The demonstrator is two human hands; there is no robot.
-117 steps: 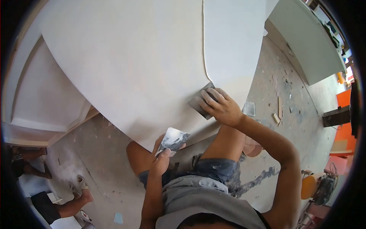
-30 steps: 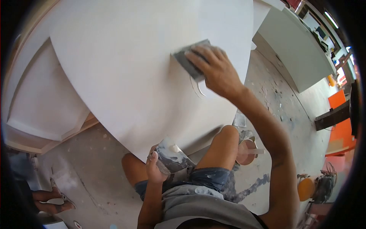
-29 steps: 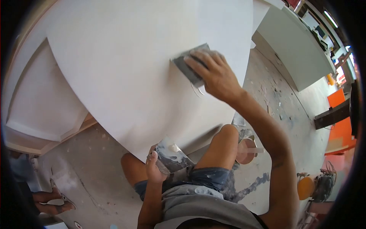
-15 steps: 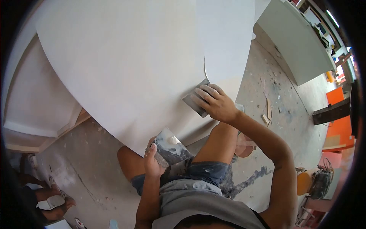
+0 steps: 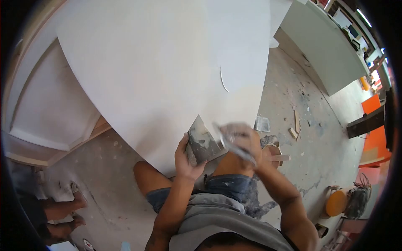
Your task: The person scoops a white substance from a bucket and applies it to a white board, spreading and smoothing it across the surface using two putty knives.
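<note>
My left hand (image 5: 188,163) is wrapped round a flat grey putty scraper (image 5: 201,140) smeared with pale filler, held over the panel's near edge. My right hand (image 5: 247,140), blurred by motion, grips a second putty scraper (image 5: 239,151), seen nearly edge-on. Its blade comes right up to the right edge of the left scraper. In front of me a large white panel (image 5: 159,62) tapers towards my knees. A thin raised line of filler (image 5: 223,80) lies on its right part.
Left of me stands a white panelled piece with wooden edging (image 5: 90,133). Another person's legs (image 5: 63,209) show at lower left. A grey-white cabinet (image 5: 322,54) stands at upper right. Wood scraps (image 5: 296,121) and a square plate (image 5: 262,124) lie on the stained floor.
My right hand has lifted its scraper off the panel and brought it back to the left scraper. My left hand has risen and moved right. The filler line stays on the panel.
</note>
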